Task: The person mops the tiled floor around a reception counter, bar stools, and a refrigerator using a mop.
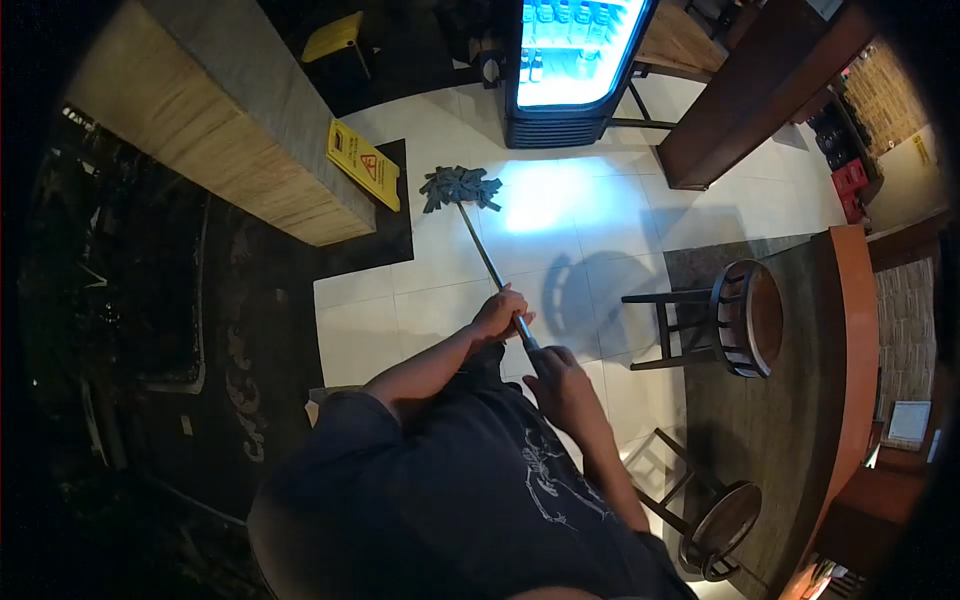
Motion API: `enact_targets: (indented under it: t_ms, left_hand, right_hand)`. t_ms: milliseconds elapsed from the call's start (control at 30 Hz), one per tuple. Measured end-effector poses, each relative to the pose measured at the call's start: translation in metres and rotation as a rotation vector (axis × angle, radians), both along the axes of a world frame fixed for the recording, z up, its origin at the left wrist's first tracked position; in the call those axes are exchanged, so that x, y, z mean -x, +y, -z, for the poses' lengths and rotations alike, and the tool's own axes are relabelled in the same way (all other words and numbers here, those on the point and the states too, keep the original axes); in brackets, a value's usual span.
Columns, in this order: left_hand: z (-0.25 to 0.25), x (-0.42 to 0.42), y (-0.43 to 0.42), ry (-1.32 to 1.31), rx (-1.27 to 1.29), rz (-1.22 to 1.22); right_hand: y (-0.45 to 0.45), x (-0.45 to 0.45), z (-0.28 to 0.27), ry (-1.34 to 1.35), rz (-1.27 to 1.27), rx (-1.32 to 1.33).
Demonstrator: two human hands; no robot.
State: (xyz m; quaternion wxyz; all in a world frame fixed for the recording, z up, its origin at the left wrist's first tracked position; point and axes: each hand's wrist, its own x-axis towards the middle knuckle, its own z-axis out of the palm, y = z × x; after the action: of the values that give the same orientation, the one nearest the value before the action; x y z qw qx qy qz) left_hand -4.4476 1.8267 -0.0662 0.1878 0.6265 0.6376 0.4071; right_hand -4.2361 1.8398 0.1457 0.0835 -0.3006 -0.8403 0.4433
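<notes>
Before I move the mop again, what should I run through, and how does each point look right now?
1. Left hand around the pole: ok.
2. Right hand on the pole's upper part: ok.
3. Mop head down on the tiled floor: ok, strands spread out.
4. Yellow warning sign apart from the mop head: ok, beside the pillar.
5. Mop head apart from the lit drinks fridge: ok, bare tiles between.
6. Floor dry underfoot: cannot tell; glare and shadow hide it.
</notes>
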Motion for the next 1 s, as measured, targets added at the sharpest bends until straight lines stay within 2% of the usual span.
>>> enact_targets:
  t_ms: [133,167,267,367,467,500,600,733,833,1000]
  left_hand:
    - [-0.015,-0.025,-0.036,-0.148,0.016,0.053]
    - [-0.021,-0.027,-0.040,-0.042,0.057,0.076]
    - [-0.029,-0.024,-0.042,0.097,0.015,0.220]
    - [-0.011,-0.013,-0.042,0.067,0.050,0.282]
    - [-0.009,-0.001,-0.050,0.058,0.042,0.289]
    - [-0.008,0.005,-0.053,0.021,0.036,0.270]
    - [0.000,0.024,-0.060,0.124,0.017,0.241]
    - [0.006,0.070,-0.055,0.030,-0.023,0.214]
    - [0.008,0.121,-0.044,0.109,-0.127,0.235]
    - [0.000,0.207,-0.024,0.042,-0.152,0.198]
  right_hand:
    - [-0.051,-0.015,-0.017,-0.150,0.147,0.097]
    - [-0.060,-0.018,-0.017,-0.165,0.176,0.117]
    - [-0.073,-0.013,-0.019,-0.048,0.200,-0.095]
    - [-0.070,-0.004,-0.018,0.158,0.021,-0.363]
    - [-0.069,0.009,0.000,0.186,-0.106,-0.205]
    - [-0.071,0.015,0.003,0.197,-0.122,-0.203]
    - [-0.079,0.035,0.014,0.209,-0.156,-0.200]
    - [-0.076,0.085,0.023,0.226,-0.150,-0.212]
    - [-0.071,0.139,0.017,0.238,-0.129,-0.208]
    - [-0.058,0.233,0.007,0.252,-0.090,-0.205]
